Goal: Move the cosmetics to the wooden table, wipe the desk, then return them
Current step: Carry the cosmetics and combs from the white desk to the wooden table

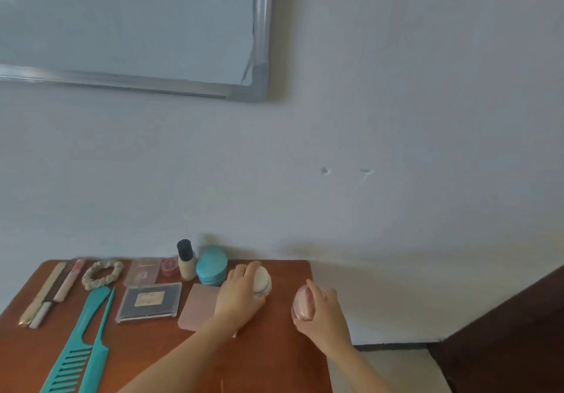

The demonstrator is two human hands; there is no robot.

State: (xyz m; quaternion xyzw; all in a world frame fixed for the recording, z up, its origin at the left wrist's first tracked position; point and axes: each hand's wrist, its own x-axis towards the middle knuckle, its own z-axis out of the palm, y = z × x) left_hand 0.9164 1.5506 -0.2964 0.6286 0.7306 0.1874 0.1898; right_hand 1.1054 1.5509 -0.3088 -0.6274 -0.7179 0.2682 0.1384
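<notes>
**Both hands on jars at the counter's right end**

The person's left hand (239,298) lies over a white jar (265,283), its fingers (251,270) curled round the lid and side. The jar stands on the brown wooden counter (274,362), close to the wall. The right hand (326,316) grips a pink-lidded clear jar (302,302) at the counter's right edge, fingers (314,288) wrapped round it. Whether this jar touches the surface cannot be told.

Left of the white jar are a pink square compact (198,307), a teal round case (212,266), a cream bottle (186,266) with a black cap and a dark palette (149,301). Farther left lie a scrunchie (102,273) and two teal combs (82,340).
</notes>
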